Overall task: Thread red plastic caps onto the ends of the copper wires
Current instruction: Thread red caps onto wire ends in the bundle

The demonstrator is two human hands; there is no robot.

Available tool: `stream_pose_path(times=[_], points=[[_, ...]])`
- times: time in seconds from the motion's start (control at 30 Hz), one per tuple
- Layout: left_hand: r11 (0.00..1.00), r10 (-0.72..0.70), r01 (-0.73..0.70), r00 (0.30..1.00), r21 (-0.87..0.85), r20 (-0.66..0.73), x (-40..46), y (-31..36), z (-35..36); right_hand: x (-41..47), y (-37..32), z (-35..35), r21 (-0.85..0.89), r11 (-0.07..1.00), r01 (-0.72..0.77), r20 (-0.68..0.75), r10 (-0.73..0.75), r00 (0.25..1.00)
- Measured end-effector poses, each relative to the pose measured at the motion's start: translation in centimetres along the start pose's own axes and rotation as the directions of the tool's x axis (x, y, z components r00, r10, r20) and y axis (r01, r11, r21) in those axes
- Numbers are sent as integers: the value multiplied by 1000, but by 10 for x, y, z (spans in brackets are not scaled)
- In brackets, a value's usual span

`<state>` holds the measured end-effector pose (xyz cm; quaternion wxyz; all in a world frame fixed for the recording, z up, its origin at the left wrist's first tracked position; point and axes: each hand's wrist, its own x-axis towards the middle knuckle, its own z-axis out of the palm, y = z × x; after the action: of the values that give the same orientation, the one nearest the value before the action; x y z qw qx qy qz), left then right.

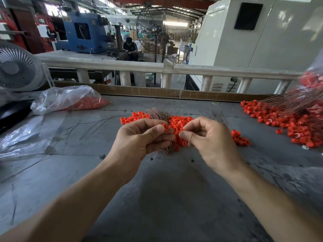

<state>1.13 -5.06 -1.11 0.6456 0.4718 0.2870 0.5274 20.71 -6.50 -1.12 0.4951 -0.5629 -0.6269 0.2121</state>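
A white desk fan [18, 67] is standing at the far left edge of the grey worktable [157, 198], and a crumpled sheet of clear plastic [26, 135] is lying just in front of it. Beyond the white railing [157, 66], a person in dark clothes [130, 48] is sitting between a blue machine [82, 32] and a tall pedestal fan [158, 32], with a big white cabinet [253, 37] looming on the right.

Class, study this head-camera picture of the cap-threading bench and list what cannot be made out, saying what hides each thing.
- Right hand: whether it pinches a wire; too thin to see, fingers cover it.
- Bundle of wires: its middle is hidden behind the left hand, which pinches a red cap.
- Finished pile: cut off by the right edge.
- Bagged caps: blurred by the plastic bag.
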Motion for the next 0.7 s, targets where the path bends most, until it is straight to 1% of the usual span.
stream_pose_path(times=[0.07,0.17,0.37,0.53,0.7], points=[[1000,5,-5,1000,10,0,-1,0,0,-4,-12,2,125,992,35,-31,-31,999],[999,11,-11,1000,34,-5,-2,-1,1,-10,-23,8,171,981,97,-68,-86,994],[996,57,-59,998,66,27,-3,-1,6,-16,-27,12,40,984,173,-79,-169,982],[990,92,-94,995,108,24,-4,0,7,-17,-28,10,-1,982,188,-55,-188,981],[980,133,-136,991,143,25,-5,0,9,-19,-31,10,-33,975,218,-94,-220,971]])
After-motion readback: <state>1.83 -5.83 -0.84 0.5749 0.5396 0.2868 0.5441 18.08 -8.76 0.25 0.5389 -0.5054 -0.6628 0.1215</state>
